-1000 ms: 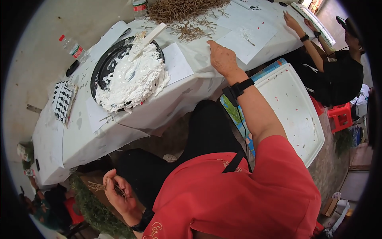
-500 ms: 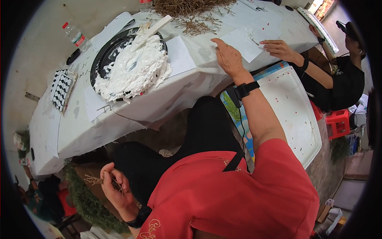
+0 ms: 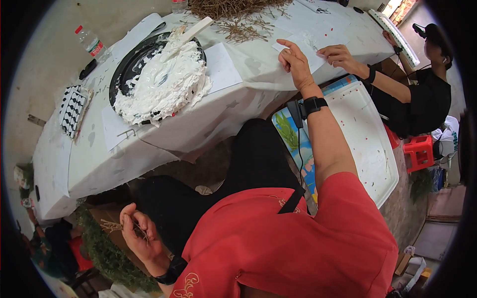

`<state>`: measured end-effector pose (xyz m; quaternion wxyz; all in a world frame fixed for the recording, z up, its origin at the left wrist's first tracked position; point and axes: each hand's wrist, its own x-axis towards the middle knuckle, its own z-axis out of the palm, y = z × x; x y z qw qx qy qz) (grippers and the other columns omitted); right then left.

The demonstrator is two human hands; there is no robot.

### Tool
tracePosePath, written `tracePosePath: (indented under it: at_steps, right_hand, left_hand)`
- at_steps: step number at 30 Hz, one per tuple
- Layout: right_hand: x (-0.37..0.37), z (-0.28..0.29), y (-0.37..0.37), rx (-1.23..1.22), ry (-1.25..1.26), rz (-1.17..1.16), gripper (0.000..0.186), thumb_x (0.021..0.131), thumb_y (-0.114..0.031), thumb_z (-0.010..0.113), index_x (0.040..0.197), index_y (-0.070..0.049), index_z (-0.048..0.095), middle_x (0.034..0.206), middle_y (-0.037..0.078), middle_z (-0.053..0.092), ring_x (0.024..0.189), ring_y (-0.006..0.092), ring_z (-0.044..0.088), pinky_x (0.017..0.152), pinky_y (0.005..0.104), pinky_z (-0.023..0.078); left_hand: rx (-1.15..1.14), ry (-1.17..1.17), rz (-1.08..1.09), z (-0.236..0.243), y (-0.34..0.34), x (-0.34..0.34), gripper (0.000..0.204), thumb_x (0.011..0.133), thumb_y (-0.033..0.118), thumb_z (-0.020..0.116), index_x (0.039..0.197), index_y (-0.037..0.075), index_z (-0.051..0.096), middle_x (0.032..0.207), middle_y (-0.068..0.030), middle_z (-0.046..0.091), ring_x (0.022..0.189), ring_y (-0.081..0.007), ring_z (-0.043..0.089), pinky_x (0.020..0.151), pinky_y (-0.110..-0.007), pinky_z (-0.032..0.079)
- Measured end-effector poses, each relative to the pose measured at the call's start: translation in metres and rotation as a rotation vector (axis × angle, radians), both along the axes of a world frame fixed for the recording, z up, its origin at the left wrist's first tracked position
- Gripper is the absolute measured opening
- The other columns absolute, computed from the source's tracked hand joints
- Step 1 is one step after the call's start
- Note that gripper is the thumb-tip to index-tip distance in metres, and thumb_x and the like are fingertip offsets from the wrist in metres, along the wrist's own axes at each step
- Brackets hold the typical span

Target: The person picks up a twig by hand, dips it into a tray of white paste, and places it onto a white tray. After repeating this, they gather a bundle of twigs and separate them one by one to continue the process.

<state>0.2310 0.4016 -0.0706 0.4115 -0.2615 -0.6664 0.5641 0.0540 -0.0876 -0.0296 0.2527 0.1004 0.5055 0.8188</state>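
Observation:
My left hand [image 3: 139, 233] is low at the left beside my knee, its fingers closed round a small bunch of dry brown twigs [image 3: 111, 225]. Above the table's near edge, my right hand [image 3: 296, 63] is raised with its index finger stretched out and the others partly curled; nothing shows in it. Left of it, a black round tray [image 3: 119, 79] carries a thick spread of white paste [image 3: 166, 82], with a white flat stick [image 3: 198, 29] slanting out of it. A co-worker's hand [image 3: 340, 57] is just right of my right hand, over white paper.
A heap of brown twigs [image 3: 223, 9] lies at the table's back, with loose ones [image 3: 243, 30] in front. A plastic bottle [image 3: 92, 43] and a patterned packet [image 3: 74, 110] are at the left. A white tray [image 3: 365, 134] sits beside my right arm. Green foliage [image 3: 107, 253] is below left.
My right hand has shifted slightly right, its index finger now apart from the curled others. My left hand keeps the twigs almost in place. The whole view has shifted a little.

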Motion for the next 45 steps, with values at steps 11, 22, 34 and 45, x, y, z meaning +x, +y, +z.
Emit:
tracePosePath:
  at_steps: [11,22,34,45]
  right_hand:
    - [-0.009,-0.017,0.020,0.266,-0.181,-0.075,0.037,0.089,-0.017,0.044,0.123,-0.005,0.049,0.065,0.000,0.048,0.058,0.0103,0.043,0.055,0.0235,0.036]
    - [-0.042,-0.025,0.009,0.815,-0.885,-0.459,0.031,0.088,-0.018,0.041,0.118,-0.020,0.051,0.080,0.018,0.065,0.074,0.0370,0.063,0.066,0.0494,0.048]
    - [-0.040,0.015,-0.108,0.517,-0.373,-0.096,0.032,0.090,-0.014,0.050,0.120,-0.004,0.055,0.070,-0.003,0.047,0.063,0.0046,0.039,0.058,0.0197,0.033]
    - [-0.085,0.064,-0.282,0.247,-0.166,0.789,0.019,0.082,-0.001,0.063,0.100,-0.005,0.063,0.084,0.002,0.058,0.069,0.0061,0.050,0.058,0.0204,0.040]
  left_hand:
    - [-0.007,0.021,-0.033,0.001,0.006,0.003,0.029,0.098,0.023,0.040,0.108,-0.001,0.053,0.065,-0.0037,0.044,0.043,-0.0076,0.035,0.036,-0.018,0.028]
    - [-0.216,0.018,0.157,0.010,0.005,-0.003,0.029,0.095,0.019,0.052,0.117,0.000,0.055,0.069,0.0044,0.039,0.050,-0.0018,0.032,0.039,-0.015,0.024]
    - [-0.003,-0.176,-0.147,0.002,0.024,-0.011,0.034,0.094,0.024,0.055,0.117,0.000,0.056,0.066,0.0025,0.046,0.051,-0.0009,0.037,0.040,-0.015,0.025]
    - [-0.011,-0.129,-0.482,-0.002,0.046,0.006,0.049,0.095,0.033,0.053,0.130,0.001,0.044,0.064,0.0036,0.043,0.049,-0.0014,0.036,0.040,-0.016,0.025]
